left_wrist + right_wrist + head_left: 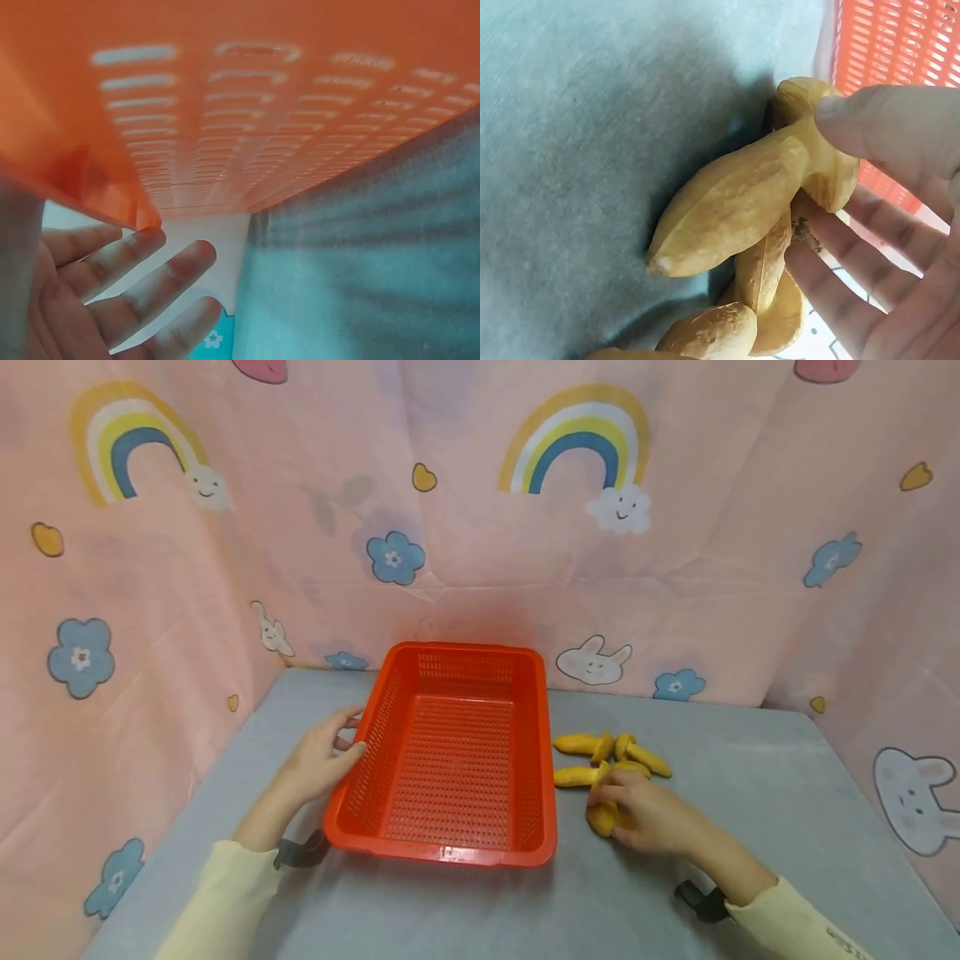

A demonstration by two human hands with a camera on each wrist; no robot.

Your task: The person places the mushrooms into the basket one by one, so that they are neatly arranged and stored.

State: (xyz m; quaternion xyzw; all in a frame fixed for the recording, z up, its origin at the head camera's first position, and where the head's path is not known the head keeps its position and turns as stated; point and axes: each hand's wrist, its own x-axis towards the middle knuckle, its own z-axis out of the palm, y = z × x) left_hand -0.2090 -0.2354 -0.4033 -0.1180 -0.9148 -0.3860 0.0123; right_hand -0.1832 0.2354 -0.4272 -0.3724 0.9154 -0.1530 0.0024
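Note:
My right hand (652,814) is over a small group of yellow mushrooms right of the red basket (551,802). In the right wrist view its thumb presses one plump mushroom (731,202) near the cap, with the other fingers spread around the far side. More mushrooms (709,330) lie against it. Beyond the hand in the head view are a mushroom (577,743) at the back, one with its stem to the right (648,758), and one (576,777) nearer the basket. My left hand (318,764) rests at the basket's left rim, fingers extended outside and fingertips right at its edge.
The basket has slotted walls and a meshed floor, and its inside shows no contents. It stands on a grey-blue table (757,785). Pink patterned cloth (480,568) hangs behind and at both sides. A dark strap (701,902) is on each wrist.

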